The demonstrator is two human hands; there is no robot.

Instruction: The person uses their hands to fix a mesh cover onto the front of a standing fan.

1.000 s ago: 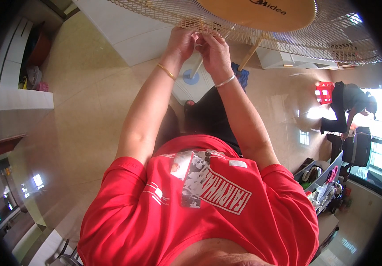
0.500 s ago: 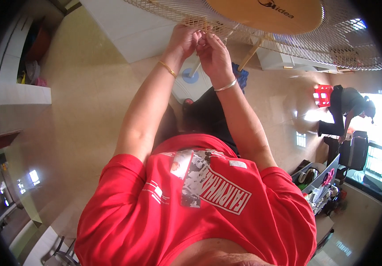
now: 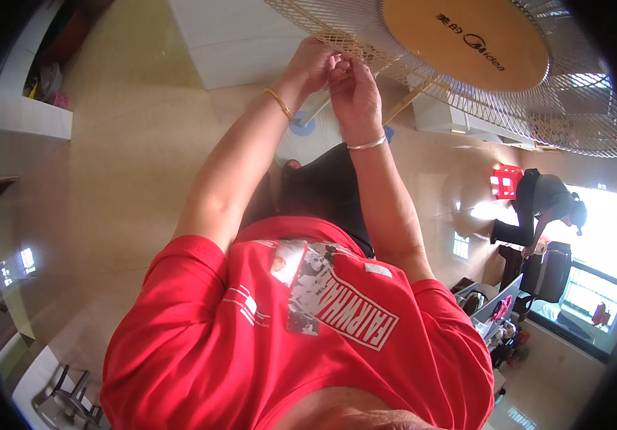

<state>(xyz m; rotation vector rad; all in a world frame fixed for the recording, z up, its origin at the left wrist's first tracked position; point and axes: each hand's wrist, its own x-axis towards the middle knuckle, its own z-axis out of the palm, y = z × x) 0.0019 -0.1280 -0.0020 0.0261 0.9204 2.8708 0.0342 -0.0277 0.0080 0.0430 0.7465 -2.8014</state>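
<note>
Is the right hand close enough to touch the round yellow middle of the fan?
Probably yes. The right hand is already at the wire fan guard, and nothing lies between it and the yellow disc.

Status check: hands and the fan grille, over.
Left hand and right hand both pinched at the rim of the wire fan grille. Nothing blocking. Another person far off.

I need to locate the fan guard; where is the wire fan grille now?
In the head view, the wire fan grille fills the upper right, around a round yellow hub. The left hand and right hand touch its lower-left rim.
</note>
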